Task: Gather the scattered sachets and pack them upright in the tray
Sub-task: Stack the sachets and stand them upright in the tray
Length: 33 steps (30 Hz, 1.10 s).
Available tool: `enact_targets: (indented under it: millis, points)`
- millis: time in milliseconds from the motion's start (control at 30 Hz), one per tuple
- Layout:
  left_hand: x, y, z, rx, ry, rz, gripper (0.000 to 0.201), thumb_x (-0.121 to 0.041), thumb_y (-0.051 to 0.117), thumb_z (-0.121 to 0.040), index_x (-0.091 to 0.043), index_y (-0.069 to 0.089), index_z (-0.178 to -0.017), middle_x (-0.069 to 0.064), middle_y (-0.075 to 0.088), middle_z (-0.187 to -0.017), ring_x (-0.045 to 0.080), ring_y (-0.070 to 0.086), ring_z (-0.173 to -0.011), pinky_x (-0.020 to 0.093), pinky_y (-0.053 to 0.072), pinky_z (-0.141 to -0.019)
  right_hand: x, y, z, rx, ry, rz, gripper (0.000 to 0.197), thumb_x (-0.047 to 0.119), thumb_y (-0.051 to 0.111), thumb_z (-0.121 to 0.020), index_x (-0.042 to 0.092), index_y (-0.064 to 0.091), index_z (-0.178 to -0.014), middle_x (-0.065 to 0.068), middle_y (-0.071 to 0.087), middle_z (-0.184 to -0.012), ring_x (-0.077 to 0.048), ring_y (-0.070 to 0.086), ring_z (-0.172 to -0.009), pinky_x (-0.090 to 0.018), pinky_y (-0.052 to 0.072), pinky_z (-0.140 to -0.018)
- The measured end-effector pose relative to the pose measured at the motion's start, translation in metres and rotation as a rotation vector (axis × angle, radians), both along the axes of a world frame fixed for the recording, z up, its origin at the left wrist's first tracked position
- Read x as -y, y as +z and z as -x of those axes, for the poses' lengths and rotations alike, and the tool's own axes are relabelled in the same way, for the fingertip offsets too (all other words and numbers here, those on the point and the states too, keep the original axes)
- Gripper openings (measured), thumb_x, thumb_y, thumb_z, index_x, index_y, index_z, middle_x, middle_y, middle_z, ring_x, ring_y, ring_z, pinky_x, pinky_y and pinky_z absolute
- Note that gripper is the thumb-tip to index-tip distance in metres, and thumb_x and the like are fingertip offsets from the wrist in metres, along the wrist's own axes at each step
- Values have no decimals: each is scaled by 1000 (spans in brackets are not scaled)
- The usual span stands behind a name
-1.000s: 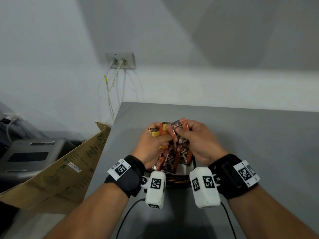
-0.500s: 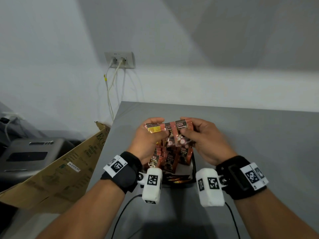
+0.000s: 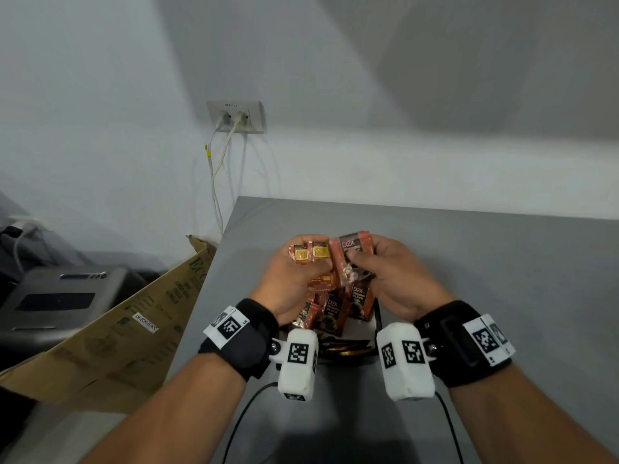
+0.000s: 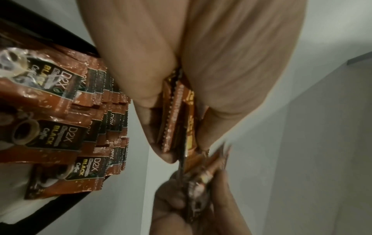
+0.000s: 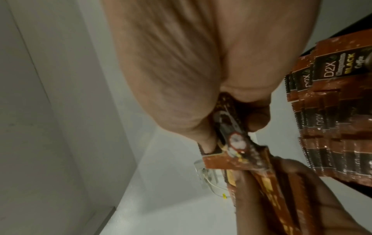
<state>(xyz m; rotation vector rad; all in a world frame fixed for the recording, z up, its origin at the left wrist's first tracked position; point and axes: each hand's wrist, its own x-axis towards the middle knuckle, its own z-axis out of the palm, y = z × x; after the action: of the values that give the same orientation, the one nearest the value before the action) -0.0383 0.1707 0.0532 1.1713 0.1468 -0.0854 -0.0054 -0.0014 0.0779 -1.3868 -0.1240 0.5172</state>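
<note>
A grey table (image 3: 469, 262) stands against a pale wall, its left far corner just below a wall socket (image 3: 236, 116) with two white cables hanging down. Left of the table lean a cardboard sheet (image 3: 110, 333) and a grey machine (image 3: 57, 296). Above the table's near middle, the left hand (image 3: 291, 283) pinches a few sachets (image 3: 310, 252) and the right hand (image 3: 392, 279) grips another sachet (image 3: 351, 244), perhaps two. Below them, the black tray (image 3: 377, 316) holds packed sachets (image 4: 66, 124) upright.

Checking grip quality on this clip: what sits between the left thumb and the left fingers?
In the left wrist view, a small stack of sachets on edge is pinched between thumb and fingers of the left hand; no bare gap shows.
</note>
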Motion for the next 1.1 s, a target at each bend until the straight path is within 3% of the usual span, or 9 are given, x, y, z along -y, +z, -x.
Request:
enact_targets:
  millis: [100,233,333,400,500,700,900,1000,1100]
  points:
    - [3,0,0,-15,18,12,31,9,60,-90,1,58,-120,19,67,-98,28,65,-84,40,57,-71,-3,0,3,39,-24,42,14,4,58,-98,8,70,-103,-12,74,-97,-26,66,-87,-45,53,-90]
    - [-5,-4,1,-231,8,150,39,-36,67,-91,-9,63,-119,9,64,-86,21,59,-72,34,47,-63,9,7,1,492,-76,425,12,16,63,-97,25,72,-98,5,71,-95,-6,65,-88,-21,52,-84]
    - [-7,-5,-4,-202,90,143,31,-7,73,-84,-11,63,-113,17,67,-97,25,65,-75,34,50,-63,14,3,6,657,116,595,17,16,70,-93,28,76,-103,13,62,-99,-1,59,-92,-9,42,-79]
    - [-9,-3,-6,-147,162,65,39,12,64,-84,-12,63,-114,22,69,-104,32,69,-86,40,55,-72,20,-6,8,607,150,557,24,15,71,-91,31,77,-108,14,67,-100,-4,63,-94,-19,48,-85]
    - [-13,-1,-7,-77,159,-25,45,17,64,-81,-13,62,-114,23,69,-110,35,68,-96,49,54,-86,19,-8,7,265,-39,159,28,3,68,-91,23,77,-108,2,75,-115,-21,70,-107,-42,54,-95]
    - [1,1,-2,22,85,-57,44,16,67,-81,-6,61,-119,19,68,-104,28,65,-93,44,52,-91,-1,-13,3,5,-124,50,19,5,56,-99,6,71,-110,-17,75,-109,-37,68,-108,-48,51,-100]
    - [-7,8,2,-119,38,156,36,11,49,-92,-4,58,-124,29,69,-113,35,72,-91,40,61,-71,0,-8,-1,-63,-214,-69,22,4,52,-101,2,63,-120,-22,73,-106,-37,70,-98,-50,55,-92]
    - [-7,4,4,-68,7,29,37,2,63,-89,1,56,-126,30,66,-119,32,70,-94,40,59,-74,4,1,0,-65,-160,-131,25,1,53,-99,-2,62,-122,-20,72,-104,-29,70,-91,-43,57,-85]
    - [-2,0,4,-6,-7,-117,32,9,64,-88,5,59,-120,26,68,-114,31,67,-92,43,58,-81,0,2,3,-114,-51,-91,24,2,55,-97,-3,65,-119,-22,73,-109,-31,69,-96,-46,54,-94]
